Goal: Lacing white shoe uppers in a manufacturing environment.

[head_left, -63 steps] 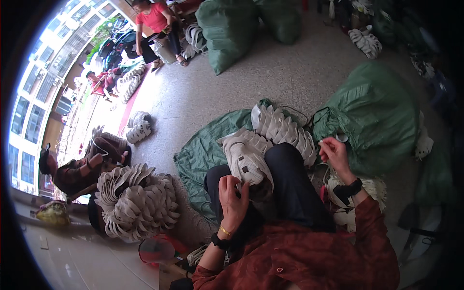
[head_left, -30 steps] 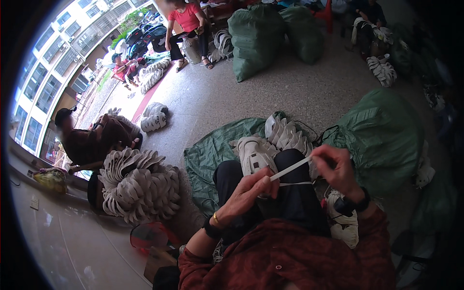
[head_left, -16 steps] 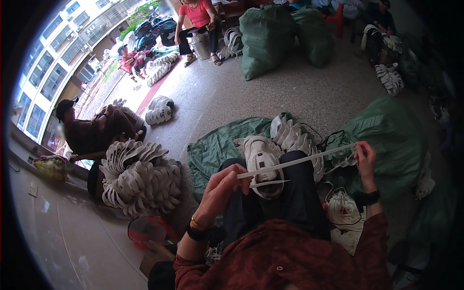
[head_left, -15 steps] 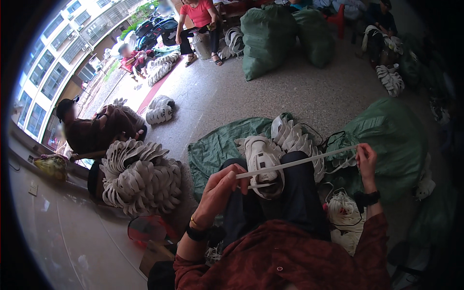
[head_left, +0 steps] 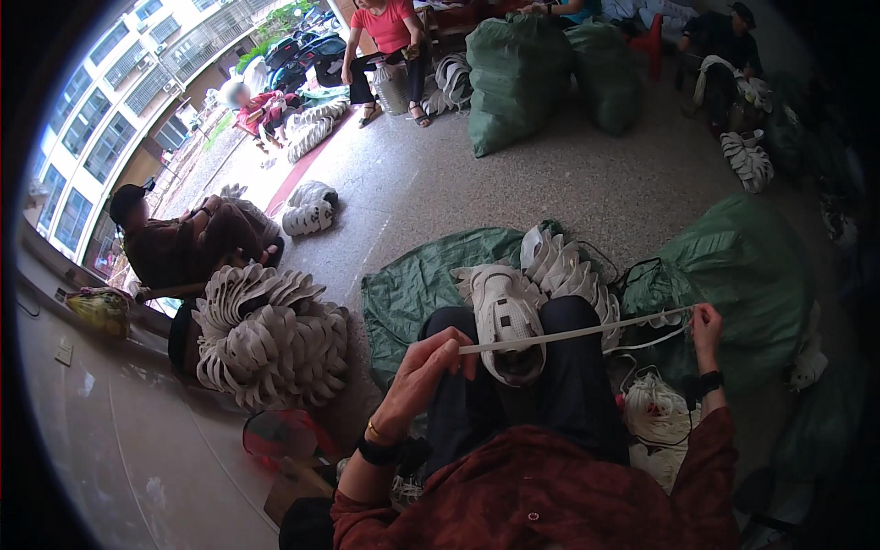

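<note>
A flat white shoelace (head_left: 579, 335) is stretched across my lap. My left hand (head_left: 427, 368) pinches one end of it above my left knee. Out to the right, my right hand (head_left: 705, 332) grips the other end, fingers closed. Beneath the lace, a white shoe upper (head_left: 502, 307) rests between my knees, its opening toward me. Just beyond it lies a row of nested white uppers (head_left: 561, 266). A bundle of white laces (head_left: 655, 408) sits below my right hand, beside my right leg.
A big pile of white uppers (head_left: 270, 339) stands at left, near a red basket (head_left: 284, 435). Green sacks lie at right (head_left: 724, 275) and stand at the back (head_left: 518, 82). A green sheet (head_left: 412, 275) is spread ahead. Several people sit around, one at left (head_left: 197, 234).
My right hand has come down and slightly outward, so the lace slopes less. The short tail that hung under my left hand no longer shows. The whole view has shifted slightly.
</note>
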`<action>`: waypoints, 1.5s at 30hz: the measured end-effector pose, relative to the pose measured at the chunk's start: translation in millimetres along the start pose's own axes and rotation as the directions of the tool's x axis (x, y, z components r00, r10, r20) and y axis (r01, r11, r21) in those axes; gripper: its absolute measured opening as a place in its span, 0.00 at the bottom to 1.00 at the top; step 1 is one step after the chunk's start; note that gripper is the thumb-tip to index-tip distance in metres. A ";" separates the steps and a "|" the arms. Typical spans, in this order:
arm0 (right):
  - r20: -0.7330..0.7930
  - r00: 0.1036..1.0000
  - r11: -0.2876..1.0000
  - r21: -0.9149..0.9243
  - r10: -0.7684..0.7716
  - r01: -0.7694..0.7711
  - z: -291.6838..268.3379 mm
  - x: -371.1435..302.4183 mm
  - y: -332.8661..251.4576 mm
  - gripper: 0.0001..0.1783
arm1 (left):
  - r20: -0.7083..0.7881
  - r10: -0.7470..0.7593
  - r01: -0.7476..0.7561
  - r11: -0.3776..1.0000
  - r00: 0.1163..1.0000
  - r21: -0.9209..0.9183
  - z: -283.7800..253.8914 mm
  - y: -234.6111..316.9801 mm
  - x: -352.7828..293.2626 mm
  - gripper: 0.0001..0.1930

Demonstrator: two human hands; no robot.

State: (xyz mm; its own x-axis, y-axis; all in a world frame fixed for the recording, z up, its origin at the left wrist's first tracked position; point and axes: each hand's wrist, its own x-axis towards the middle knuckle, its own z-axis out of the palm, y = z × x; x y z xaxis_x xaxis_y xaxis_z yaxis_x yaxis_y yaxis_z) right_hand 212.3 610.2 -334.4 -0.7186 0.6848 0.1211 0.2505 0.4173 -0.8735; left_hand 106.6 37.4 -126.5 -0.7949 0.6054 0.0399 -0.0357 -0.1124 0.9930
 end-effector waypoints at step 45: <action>0.909 0.334 0.921 0.329 -0.248 -0.211 122.7 -129.6 -285.3 0.11 | 0.097 0.063 -0.108 0.800 0.993 0.590 62.7 -44.7 30.6 0.09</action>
State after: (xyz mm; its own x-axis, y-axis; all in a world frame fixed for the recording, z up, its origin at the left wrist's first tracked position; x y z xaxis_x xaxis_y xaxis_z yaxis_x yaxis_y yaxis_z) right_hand 154.4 329.0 -158.7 -0.8922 -0.4177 -0.1716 0.1690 0.0437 -0.9847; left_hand 121.8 110.3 -162.7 -0.7331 0.6707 0.1129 0.4146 0.3090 0.8560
